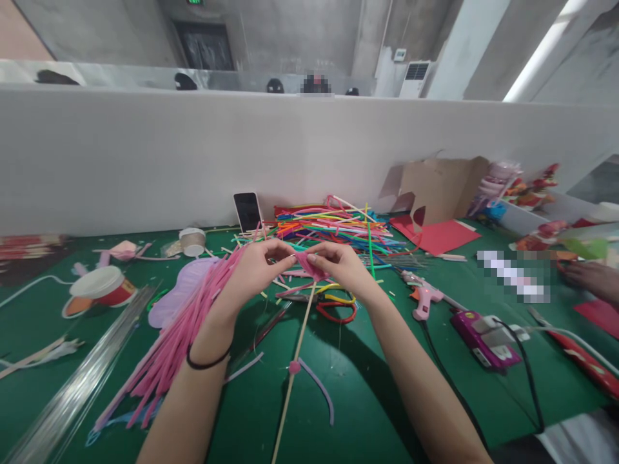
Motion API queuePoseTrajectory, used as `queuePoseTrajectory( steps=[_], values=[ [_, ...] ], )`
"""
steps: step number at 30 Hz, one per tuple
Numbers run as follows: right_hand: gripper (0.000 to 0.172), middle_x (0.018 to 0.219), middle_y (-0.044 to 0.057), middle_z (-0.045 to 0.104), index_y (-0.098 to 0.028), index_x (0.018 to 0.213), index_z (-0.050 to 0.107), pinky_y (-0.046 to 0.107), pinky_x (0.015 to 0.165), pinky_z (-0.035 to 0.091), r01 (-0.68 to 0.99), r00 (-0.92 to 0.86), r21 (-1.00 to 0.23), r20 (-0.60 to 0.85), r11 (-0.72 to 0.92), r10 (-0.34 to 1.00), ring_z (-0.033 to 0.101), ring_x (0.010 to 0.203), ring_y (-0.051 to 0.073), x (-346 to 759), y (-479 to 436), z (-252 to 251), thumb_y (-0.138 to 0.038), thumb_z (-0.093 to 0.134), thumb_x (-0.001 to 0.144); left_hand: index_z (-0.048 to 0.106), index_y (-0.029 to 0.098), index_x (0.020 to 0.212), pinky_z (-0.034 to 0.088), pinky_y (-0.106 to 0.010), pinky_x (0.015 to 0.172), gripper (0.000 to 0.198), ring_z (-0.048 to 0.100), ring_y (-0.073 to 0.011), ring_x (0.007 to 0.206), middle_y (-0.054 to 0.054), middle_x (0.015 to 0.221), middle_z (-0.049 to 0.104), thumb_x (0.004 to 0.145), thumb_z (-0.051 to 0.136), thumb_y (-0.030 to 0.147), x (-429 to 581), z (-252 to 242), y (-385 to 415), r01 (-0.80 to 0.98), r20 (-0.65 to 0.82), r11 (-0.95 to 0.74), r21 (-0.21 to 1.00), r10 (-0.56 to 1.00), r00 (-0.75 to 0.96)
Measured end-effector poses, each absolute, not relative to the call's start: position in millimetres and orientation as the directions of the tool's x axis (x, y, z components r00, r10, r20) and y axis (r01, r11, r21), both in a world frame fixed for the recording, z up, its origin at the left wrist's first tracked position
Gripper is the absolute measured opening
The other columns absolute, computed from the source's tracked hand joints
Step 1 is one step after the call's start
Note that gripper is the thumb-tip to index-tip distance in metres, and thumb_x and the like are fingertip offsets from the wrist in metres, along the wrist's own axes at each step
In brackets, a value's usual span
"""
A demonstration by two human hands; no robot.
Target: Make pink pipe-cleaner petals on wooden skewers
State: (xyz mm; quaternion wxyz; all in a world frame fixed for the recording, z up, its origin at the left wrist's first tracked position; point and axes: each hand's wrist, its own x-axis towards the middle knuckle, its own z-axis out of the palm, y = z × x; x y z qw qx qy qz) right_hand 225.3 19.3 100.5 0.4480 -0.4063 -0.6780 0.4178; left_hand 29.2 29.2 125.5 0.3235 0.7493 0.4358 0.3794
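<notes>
A green surface (pixel 367 399) is stretching out in front of a long white partition (pixel 145 154), with grey concrete walls rising behind it. Two bare hands are meeting over the middle of the surface. The left hand (pixel 251 267), wearing one black band (pixel 207 364) on its wrist, and the right hand (pixel 338 264) are both pinching one small pink fuzzy piece (pixel 307 263), with fingers closed on it from either side. The piece is sitting at the top end of one thin wooden stick (pixel 294 361), which is slanting down toward the near edge.

Under the left forearm, one thick bundle of pink stems (pixel 178 335) is lying fanned out, too many to count. One heap of many-coloured stems (pixel 333 225) is piling up against the partition, and one dark phone (pixel 247 211) is leaning upright just beside it. One tape roll (pixel 193 241) and one red-and-white paper cup (pixel 99 287) are resting to the left. To the right, one pink glue gun (pixel 423 298) is lying near one purple device (pixel 483 335) with a black cord. One red paper sheet (pixel 438 235) is lying flat below one piece of cardboard (pixel 435 187). At the far right, another person's hand (pixel 592 277) is resting on the surface.
</notes>
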Motion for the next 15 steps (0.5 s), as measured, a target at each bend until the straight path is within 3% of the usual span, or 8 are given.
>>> queuePoseTrajectory(
  steps=[9,15],
  values=[
    [0.03,0.069,0.001,0.063,-0.013,0.093,0.07,0.023,0.055,0.043,0.142,-0.242,-0.95,0.241,0.28,0.94,0.054,0.058,0.011,225.2,18.4,105.2,-0.04,0.065,0.081,0.072,0.02,0.09,0.05,-0.026,0.068,0.019,0.067,-0.0187,0.08,-0.002,0.087,0.073,0.08,0.065,0.034,25.6,129.3,25.9,0.491,0.237,-0.426,0.759,0.885,0.401],
    [0.028,0.07,0.001,0.064,-0.014,0.09,0.068,0.023,0.055,0.046,0.083,-0.247,-0.968,0.21,0.236,0.946,0.056,0.059,0.011,223.0,20.5,101.1,-0.04,0.066,0.08,0.072,0.018,0.082,0.049,-0.026,0.068,0.029,0.067,-0.0187,0.08,-0.003,0.082,0.074,0.083,0.061,0.045,25.5,126.0,27.9,0.409,0.042,-0.259,0.875,0.882,0.469]
  ],
)
